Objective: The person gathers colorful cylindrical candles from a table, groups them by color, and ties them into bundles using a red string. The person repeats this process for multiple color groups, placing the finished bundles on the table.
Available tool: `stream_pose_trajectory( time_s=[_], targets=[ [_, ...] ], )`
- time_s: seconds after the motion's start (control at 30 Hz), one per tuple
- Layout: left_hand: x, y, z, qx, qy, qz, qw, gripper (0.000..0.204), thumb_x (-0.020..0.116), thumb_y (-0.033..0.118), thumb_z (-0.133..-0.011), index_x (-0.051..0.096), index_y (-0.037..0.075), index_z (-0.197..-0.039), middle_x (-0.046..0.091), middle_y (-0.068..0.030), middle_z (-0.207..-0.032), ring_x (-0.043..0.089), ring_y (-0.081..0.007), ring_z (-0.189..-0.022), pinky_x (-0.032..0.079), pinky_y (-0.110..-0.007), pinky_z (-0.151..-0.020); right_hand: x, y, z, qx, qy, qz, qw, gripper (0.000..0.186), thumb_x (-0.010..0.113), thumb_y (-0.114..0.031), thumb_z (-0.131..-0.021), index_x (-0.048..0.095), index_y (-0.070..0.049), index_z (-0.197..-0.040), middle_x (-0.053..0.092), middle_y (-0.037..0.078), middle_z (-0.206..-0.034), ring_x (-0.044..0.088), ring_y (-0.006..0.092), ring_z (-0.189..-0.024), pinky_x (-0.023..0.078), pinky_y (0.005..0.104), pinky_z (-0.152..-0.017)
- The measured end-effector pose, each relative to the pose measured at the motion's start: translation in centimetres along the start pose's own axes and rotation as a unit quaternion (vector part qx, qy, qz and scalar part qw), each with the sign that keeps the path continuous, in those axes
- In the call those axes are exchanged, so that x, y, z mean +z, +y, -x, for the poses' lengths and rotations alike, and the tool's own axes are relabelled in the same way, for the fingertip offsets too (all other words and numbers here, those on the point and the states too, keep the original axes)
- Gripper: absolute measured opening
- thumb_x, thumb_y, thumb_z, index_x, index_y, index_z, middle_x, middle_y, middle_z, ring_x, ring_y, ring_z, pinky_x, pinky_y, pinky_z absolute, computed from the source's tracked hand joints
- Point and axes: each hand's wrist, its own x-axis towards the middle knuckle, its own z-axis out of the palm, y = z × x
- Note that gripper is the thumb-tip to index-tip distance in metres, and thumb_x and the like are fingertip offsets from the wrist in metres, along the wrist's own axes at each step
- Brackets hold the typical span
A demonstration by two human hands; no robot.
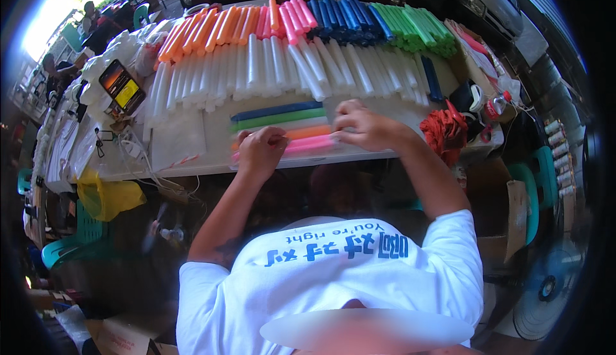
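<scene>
A row of thin coloured sticks, like candles or rolled tubes, lies side by side at the table's near edge: a blue stick [279,110], a green stick [269,120], a white stick [295,125], an orange stick [308,132] and a pink stick [311,143]. My left hand [260,154] rests over the left part of the orange and pink sticks, fingers curled and pinched. At the row's right end my right hand [367,127] is closed, thumb against bent fingers. What either hand pinches is too small or blurred to make out.
Behind the row lie heaps of white sticks [269,63], orange sticks [224,26], pink sticks [296,16], blue sticks [346,18] and green sticks [414,28]. A phone [122,87] stands at left above white cables [138,150]. Red plastic [443,134] and a bottle [497,105] sit at right.
</scene>
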Motion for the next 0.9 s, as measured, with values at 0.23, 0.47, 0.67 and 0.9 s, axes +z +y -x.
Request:
stream_pose_trajectory(
  time_s=[0.23, 0.47, 0.67, 0.9],
  targets=[
    [-0.4, -0.2, -0.2, 0.008, -0.006, 0.0, 1.0, 0.015, 0.073, 0.02, -0.077, 0.068, 0.012, -0.089, 0.072, -0.0024, -0.078, 0.068, -0.0148, -0.073, 0.036, -0.031, -0.086, 0.6, -1.9, -7.5, 0.149, -0.14, 0.21, 0.956, 0.048, 0.069, -0.057, -0.075, 0.065, -0.01, -0.084, 0.052, 0.011, -0.105, 0.043, 0.0312, -0.111, 0.033, 0.0492, -0.093],
    [-1.8, -0.6, 2.0, 0.14, 0.05, -0.077, 0.986, 0.015, 0.072, 0.019, -0.078, 0.067, 0.009, -0.088, 0.071, -0.0081, -0.089, 0.067, -0.0213, -0.088, 0.038, -0.035, -0.089, 3.2, 0.5, -5.3, 0.191, -0.027, 0.173, 0.966, 0.055, 0.062, -0.065, -0.076, 0.065, -0.012, -0.087, 0.053, 0.011, -0.104, 0.042, 0.0308, -0.112, 0.031, 0.0507, -0.092],
    [-4.8, -5.1, 6.1, 0.107, 0.186, -0.041, 0.976, 0.014, 0.074, 0.017, -0.077, 0.067, 0.008, -0.084, 0.068, -0.006, -0.085, 0.064, -0.0241, -0.089, 0.042, -0.036, -0.087, 3.5, 1.1, -5.4, 0.193, -0.029, 0.152, 0.969, 0.059, 0.059, -0.068, -0.076, 0.067, -0.014, -0.1, 0.055, 0.012, -0.112, 0.041, 0.0308, -0.119, 0.029, 0.0553, -0.096],
    [-5.5, -7.0, 4.1, -0.21, 0.05, 0.106, 0.971, 0.026, 0.073, 0.023, -0.08, 0.062, -0.001, -0.077, 0.061, -0.0126, -0.072, 0.057, -0.0231, -0.067, 0.045, -0.034, -0.066, 4.0, 0.3, -4.6, 0.196, 0.032, 0.178, 0.964, 0.046, 0.061, -0.058, -0.082, 0.066, -0.015, -0.1, 0.056, 0.011, -0.11, 0.046, 0.0299, -0.114, 0.034, 0.0503, -0.093]
  ],
)
